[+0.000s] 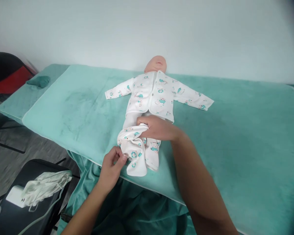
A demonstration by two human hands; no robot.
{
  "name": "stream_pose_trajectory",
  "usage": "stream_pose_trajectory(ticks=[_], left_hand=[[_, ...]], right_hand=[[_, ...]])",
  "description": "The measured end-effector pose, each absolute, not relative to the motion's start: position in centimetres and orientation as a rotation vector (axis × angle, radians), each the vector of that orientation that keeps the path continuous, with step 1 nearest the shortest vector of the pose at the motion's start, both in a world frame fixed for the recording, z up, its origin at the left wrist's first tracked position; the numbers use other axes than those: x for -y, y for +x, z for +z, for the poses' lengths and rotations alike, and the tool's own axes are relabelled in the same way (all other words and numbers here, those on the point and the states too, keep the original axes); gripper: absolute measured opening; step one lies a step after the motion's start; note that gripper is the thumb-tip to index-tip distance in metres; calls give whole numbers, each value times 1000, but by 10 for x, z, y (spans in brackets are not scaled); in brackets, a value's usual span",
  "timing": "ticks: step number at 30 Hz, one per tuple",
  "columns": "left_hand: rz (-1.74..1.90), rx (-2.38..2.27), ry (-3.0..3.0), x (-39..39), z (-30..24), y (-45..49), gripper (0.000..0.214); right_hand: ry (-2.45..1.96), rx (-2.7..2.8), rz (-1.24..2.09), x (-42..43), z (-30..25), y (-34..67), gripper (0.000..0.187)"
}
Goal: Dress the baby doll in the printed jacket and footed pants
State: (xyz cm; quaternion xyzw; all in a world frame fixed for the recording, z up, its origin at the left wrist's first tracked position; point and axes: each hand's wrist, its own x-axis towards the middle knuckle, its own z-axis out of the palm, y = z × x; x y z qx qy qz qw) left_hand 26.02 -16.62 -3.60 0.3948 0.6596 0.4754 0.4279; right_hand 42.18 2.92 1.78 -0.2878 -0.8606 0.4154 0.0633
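A baby doll [156,64] lies on its back on a teal blanket [235,137], head toward the wall. It wears a white printed jacket [155,94] with both sleeves spread out. White printed footed pants [137,150] are bunched around its legs. My right hand [156,128] is closed on the bunched waist of the pants at the doll's hips. My left hand [112,164] pinches the lower edge of the pants near one foot, close to the blanket's front edge.
The blanket covers a long table [17,101] against a white wall. A small teal cloth [38,81] lies at the far left. A black and red chair [7,75] stands left. A black stool [29,199] at lower left holds a white box and crumpled cloth [45,187].
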Motion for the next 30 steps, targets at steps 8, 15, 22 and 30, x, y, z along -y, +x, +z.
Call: stream_pose_trajectory(ticks=[8, 15, 22, 30], left_hand=[[1028, -1811, 1072, 152, -30, 266, 43], [1169, -1988, 1195, 118, -34, 244, 36], [1163, -1907, 975, 111, -24, 240, 35], [1048, -1622, 766, 157, -31, 259, 50]], right_hand=[[-811, 2651, 1252, -29, 18, 422, 19], [-693, 2668, 1260, -30, 16, 425, 25], [-659, 2656, 1266, -33, 12, 426, 23], [-652, 2603, 1301, -35, 9, 425, 23]])
